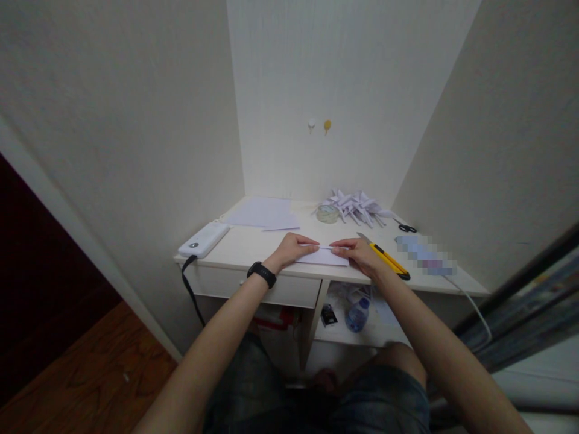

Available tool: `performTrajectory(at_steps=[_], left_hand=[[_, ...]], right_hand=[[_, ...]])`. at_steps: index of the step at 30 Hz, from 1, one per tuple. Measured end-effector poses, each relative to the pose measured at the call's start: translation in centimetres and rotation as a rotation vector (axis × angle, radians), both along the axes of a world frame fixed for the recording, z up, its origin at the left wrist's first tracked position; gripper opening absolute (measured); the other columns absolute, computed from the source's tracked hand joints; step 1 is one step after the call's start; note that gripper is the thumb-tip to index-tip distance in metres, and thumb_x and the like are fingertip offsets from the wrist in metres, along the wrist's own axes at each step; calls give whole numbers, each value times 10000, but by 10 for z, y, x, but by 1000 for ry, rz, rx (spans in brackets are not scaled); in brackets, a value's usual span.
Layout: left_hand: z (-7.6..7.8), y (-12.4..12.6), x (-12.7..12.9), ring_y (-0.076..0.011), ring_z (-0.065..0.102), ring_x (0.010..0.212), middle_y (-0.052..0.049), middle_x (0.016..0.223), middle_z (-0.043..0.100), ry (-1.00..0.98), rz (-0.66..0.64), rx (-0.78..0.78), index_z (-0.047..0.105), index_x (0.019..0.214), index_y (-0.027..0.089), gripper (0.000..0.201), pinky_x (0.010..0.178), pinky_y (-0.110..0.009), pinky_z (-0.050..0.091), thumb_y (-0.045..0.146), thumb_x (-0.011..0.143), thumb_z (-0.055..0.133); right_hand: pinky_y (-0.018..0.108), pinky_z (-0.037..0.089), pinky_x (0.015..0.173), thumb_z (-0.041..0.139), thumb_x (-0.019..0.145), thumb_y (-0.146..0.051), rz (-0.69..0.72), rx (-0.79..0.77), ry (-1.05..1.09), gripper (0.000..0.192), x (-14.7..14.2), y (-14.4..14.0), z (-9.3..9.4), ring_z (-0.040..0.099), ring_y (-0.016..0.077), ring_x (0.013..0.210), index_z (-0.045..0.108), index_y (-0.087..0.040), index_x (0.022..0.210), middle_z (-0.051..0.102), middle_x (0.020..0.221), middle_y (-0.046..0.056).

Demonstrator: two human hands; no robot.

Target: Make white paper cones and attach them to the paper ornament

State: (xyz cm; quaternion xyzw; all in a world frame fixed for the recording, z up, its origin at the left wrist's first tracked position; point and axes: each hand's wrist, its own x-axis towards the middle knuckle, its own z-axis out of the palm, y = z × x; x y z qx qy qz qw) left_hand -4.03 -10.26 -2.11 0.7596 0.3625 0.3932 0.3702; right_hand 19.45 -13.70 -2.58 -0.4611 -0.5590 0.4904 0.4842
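A folded white sheet of paper (pixel 322 257) lies near the desk's front edge, between my two hands. My left hand (pixel 294 248) grips its left part, thumb and fingers pressed together along the far fold. At the right part, my right hand (pixel 355 252) pinches the same edge, its fingertips close to those of the left. A yellow utility knife (pixel 388 259) with its blade out lies just right of my right hand, partly behind it.
White sheets (pixel 262 212) lie at the back left. Folded paper pinwheels (pixel 357 206) are heaped behind a roll of clear tape (pixel 327 213). Black-handled scissors (pixel 407 228) rest at right; a white device (pixel 203 240) stands at left. A bottle (pixel 357 314) sits on the shelf below.
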Motion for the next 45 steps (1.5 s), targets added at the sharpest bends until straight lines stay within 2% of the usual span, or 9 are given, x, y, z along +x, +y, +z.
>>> performTrajectory(at_steps=[8, 21, 28, 38, 45], left_hand=[[1, -2, 2, -223, 692, 829, -105, 925, 780, 5, 41, -22, 795, 959, 117, 344, 741, -291, 493, 393, 756, 759], [-1, 0, 1, -219, 686, 814, -99, 916, 781, 1, 23, -35, 796, 954, 118, 387, 712, -287, 490, 439, 741, 758], [-5, 3, 1, -215, 688, 806, -115, 912, 778, -88, -3, -73, 796, 959, 117, 347, 721, -287, 507, 355, 706, 790], [-3, 2, 0, -240, 699, 899, -118, 976, 774, -68, -5, -15, 790, 987, 120, 362, 820, -312, 501, 382, 738, 771], [-3, 2, 1, -217, 683, 803, -113, 906, 778, -28, 14, -33, 796, 953, 114, 385, 726, -298, 495, 418, 717, 792]], right_hand=[[314, 402, 659, 893, 526, -451, 17, 24, 3, 389, -1, 1, -1, 564, 175, 706, 805, -181, 791, 728, 745, 52], [314, 415, 648, 920, 458, -398, -11, -3, 18, 414, -1, 2, 1, 570, 168, 695, 806, -172, 785, 737, 753, 66], [324, 438, 652, 928, 417, -379, -25, -7, 14, 450, -1, 2, 0, 588, 188, 697, 812, -166, 797, 740, 751, 77], [288, 356, 557, 860, 545, -509, -49, 83, -103, 511, 1, 4, -5, 515, 154, 636, 804, -153, 907, 689, 706, 51], [290, 386, 605, 856, 557, -519, -35, 76, -79, 441, -2, 4, -3, 541, 171, 702, 801, -176, 829, 710, 753, 53]])
